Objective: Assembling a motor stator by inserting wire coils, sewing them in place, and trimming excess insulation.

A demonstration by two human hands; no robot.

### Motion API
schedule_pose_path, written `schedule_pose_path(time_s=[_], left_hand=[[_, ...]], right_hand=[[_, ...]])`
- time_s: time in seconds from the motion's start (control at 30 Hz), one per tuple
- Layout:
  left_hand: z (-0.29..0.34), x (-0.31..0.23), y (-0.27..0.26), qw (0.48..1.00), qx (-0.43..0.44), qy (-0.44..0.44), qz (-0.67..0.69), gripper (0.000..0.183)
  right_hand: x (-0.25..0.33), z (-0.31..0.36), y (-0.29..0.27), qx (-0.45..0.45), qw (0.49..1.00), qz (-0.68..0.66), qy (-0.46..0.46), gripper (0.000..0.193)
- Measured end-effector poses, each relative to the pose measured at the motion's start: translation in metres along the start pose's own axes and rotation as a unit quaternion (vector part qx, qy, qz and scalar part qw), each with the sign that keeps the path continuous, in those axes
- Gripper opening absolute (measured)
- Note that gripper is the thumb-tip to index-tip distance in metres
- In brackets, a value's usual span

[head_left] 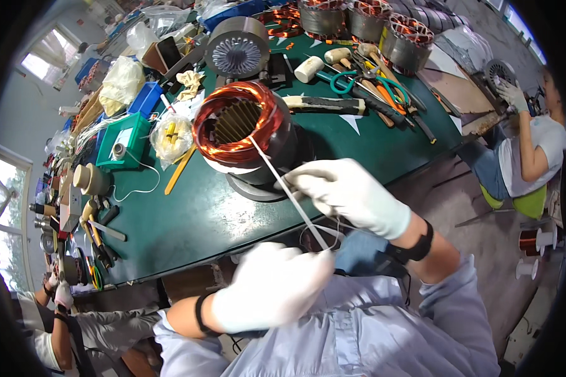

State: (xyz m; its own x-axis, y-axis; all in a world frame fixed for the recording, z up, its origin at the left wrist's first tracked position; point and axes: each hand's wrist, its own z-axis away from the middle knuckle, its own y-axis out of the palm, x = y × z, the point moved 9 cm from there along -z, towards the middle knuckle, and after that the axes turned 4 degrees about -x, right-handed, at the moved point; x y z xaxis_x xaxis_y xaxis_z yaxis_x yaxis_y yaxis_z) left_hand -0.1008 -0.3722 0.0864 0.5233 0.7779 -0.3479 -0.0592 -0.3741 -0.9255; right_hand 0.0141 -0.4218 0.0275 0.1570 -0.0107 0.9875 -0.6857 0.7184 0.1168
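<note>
A motor stator (pixel 287 139) with a thick ring of copper windings (pixel 269 116) stands tilted on the green table, its slotted bore facing up. From its winding a narrow white sleeve or cord (pixel 272 168) slants down toward me. My left hand (pixel 273 286), white-gloved and slightly blurred, is closed at the lower end of that white sleeve. Beside its middle is my right hand (pixel 352 191), also gloved, with fingers bent together close to the sleeve; whether they grip it is hidden. A thin loop of thread or wire (pixel 339 234) hangs between both hands.
Mallets (pixel 308 69), scissors (pixel 343 81) and other hand tools lie at the back right, near more wound stators (pixel 405 44). A green bin (pixel 122 141), a yellow stick (pixel 180 171) and tools (pixel 94 232) occupy the left. Co-workers sit on both sides.
</note>
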Motion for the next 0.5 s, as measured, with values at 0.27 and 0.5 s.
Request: schedule_pose_path(time_s=[0.27, 0.5], left_hand=[[0.002, 0.061, -0.061, 0.935, -0.298, 0.047, -0.186, 0.056], [-0.03, 0.136, -0.052, 0.941, -0.29, -0.005, -0.173, 0.039]], right_hand=[[0.05, 0.045, -0.009, -0.156, 0.884, 0.266, -0.35, 0.014], [-0.028, -0.023, 0.033, -0.082, 0.963, -0.241, -0.09, 0.027]])
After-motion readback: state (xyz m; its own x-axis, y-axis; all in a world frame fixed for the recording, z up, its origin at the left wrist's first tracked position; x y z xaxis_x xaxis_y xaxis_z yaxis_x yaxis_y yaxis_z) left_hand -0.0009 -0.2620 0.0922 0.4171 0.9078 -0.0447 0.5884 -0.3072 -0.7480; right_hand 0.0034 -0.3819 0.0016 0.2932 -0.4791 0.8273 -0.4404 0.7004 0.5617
